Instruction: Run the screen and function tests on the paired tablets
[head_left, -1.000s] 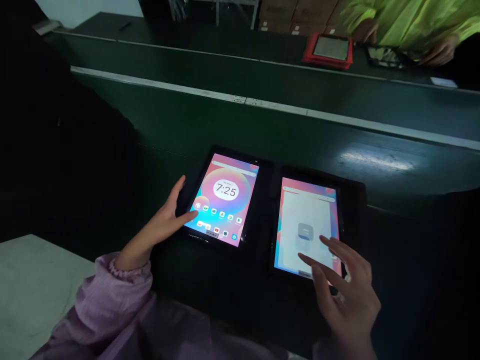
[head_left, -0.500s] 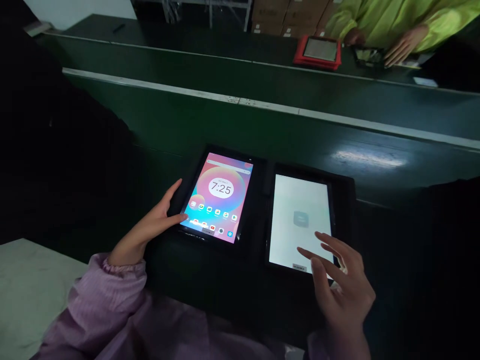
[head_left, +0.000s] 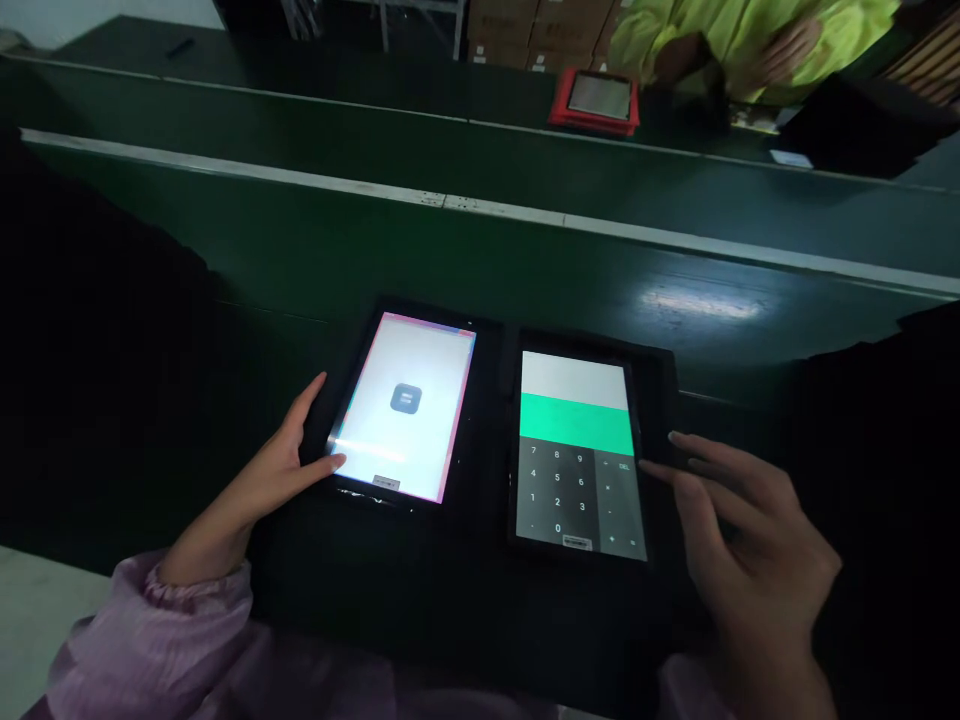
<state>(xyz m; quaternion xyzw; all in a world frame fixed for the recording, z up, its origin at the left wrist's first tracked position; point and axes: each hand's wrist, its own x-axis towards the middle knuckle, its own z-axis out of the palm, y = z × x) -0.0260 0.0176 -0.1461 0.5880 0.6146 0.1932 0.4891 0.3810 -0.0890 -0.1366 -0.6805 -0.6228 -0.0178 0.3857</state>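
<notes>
Spreading wide, the table (head_left: 337, 255) carries the left tablet (head_left: 397, 440) beside the right tablet (head_left: 577, 455), which shows a calculator (head_left: 559, 485); opening apps seems the step in hand. The left hand (head_left: 279, 472) gapes, thumb (head_left: 330, 466) at its tablet's edge; the right hand (head_left: 757, 525), fingers parted, holds nothing. Keying would call for light taps.

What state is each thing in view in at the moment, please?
Left tablet: lit, grey icon on a mostly white screen
Right tablet: lit, showing a calculator keypad
Left hand: spread, overlapping the left tablet's edge
Right hand: part-curled, beside the right tablet, touch unclear
Red item with grey panel: lying on the far bench
</notes>
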